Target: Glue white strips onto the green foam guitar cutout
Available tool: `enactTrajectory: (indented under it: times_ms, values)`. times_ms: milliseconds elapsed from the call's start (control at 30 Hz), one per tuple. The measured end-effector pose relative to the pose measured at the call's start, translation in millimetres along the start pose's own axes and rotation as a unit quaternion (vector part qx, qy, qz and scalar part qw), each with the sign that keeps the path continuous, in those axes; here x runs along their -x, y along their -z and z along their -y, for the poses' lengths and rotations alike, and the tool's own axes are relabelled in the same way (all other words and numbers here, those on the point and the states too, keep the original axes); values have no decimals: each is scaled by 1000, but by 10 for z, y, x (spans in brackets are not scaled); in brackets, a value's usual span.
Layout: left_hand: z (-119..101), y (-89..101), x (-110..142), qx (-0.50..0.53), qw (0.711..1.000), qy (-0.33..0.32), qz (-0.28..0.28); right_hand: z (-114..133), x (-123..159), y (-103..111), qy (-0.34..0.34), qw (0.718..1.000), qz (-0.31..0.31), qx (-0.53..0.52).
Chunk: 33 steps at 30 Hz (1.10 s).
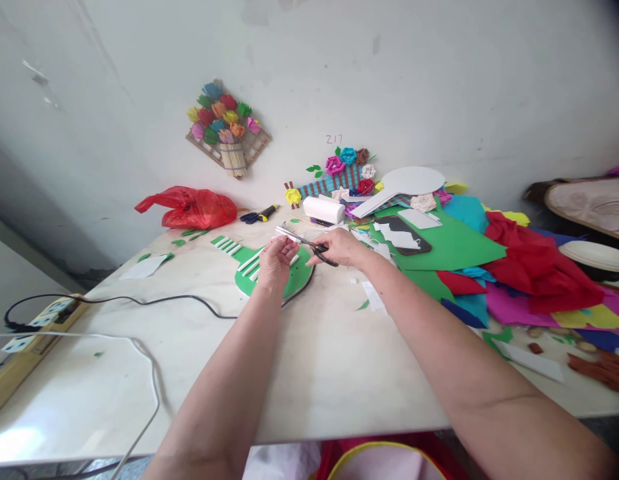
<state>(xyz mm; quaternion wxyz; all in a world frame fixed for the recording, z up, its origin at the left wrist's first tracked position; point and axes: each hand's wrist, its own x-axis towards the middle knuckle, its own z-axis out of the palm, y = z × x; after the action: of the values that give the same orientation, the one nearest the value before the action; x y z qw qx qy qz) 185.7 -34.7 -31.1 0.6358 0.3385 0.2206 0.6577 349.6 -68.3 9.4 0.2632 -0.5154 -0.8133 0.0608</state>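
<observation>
My right hand [342, 247] is closed around the dark handles of a pair of scissors [319, 251], whose blades point left over the table. Just left of it, my left hand [279, 261] has its fingers pinched together near the blades on a small white strip [287, 233], apparently paper; its far end is partly hidden by the fingers. Beneath both hands lies a green guitar-shaped cutout [246, 283] with several white strips across its neck and body. My left hand covers part of it. A black cable runs past its lower right edge.
A red plastic bag [199, 208] and yellow-black pliers [260, 215] lie by the wall. Rightward are a white roll [324, 209], a dark phone-like slab [406, 233], green sheets [464, 243] and crumpled red paper [534, 260]. A power strip [36, 350] sits at left.
</observation>
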Motion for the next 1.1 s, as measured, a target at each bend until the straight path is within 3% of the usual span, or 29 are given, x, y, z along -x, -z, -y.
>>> enactTrajectory:
  times_ms: [400,1100]
  values:
    - [33,-54,61,-25,999,0,27,65,20,45,-16,998,-4,63]
    - [2,-66,49,-30,999,4,16,85,24,3,-13,1000,-11,-3]
